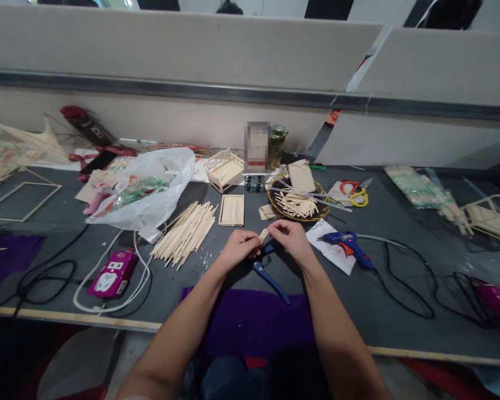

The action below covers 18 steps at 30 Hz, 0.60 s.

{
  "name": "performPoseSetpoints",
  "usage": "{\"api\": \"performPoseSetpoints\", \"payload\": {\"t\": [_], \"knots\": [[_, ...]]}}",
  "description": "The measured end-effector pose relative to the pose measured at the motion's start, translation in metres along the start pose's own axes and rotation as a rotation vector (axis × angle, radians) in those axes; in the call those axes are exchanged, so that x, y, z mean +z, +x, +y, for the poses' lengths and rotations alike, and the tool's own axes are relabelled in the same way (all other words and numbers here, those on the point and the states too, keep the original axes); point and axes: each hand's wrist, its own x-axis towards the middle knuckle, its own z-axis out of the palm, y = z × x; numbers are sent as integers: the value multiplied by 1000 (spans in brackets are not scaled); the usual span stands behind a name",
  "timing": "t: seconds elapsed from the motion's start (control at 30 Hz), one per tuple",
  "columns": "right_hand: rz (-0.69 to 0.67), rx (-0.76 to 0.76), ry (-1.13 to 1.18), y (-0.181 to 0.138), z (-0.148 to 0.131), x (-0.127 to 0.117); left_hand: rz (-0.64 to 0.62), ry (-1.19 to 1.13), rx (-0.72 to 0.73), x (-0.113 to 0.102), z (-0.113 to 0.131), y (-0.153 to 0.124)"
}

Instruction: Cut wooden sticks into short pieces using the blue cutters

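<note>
Pinched between the fingertips of my left hand [242, 247] and my right hand [290, 240] are a few short wooden sticks [264, 234], held side by side just above the table. Below my hands lie blue-handled pliers [270, 280], partly covered by my fingers. A small rectangular panel of wooden sticks [232, 210] rests beyond my left hand. To its left spreads a pile of long wooden sticks [185, 234]. Beyond my right hand, a round wicker basket [323, 214] holds short cut sticks and a folded beige piece. A blue glue gun [348, 247] lies to the right on white paper.
A purple cloth [254, 325] hangs over the front edge. Power strips [113, 273] and looped cables lie on both sides. Towards the back are a plastic bag [150, 186], a small stick-built model [225, 169], a glass jar [277, 141] and scissors [358, 191]. A grey partition [170, 53] closes off the back.
</note>
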Motion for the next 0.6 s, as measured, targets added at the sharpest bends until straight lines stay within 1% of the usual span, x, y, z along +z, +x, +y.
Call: {"api": "performPoseSetpoints", "payload": {"t": [0.1, 0.17, 0.3, 0.37, 0.47, 0.6], "knots": [[2, -27, -74, -1, -2, 0, 20, 55, 9, 1, -3, 0], [8, -73, -165, -2, -3, 0, 27, 83, 21, 1, -4, 1], [41, -271, -415, -4, -4, 4, 28, 159, 66, 1, -7, 0], [55, -335, -482, -4, -4, 5, 21, 153, 72, 2, -7, 0], [132, -316, -473, -3, -2, 4, -22, 19, 29, 2, -2, -1], [282, -177, -460, -3, -2, 0, -74, -166, 6, 0, 3, -2]]}}
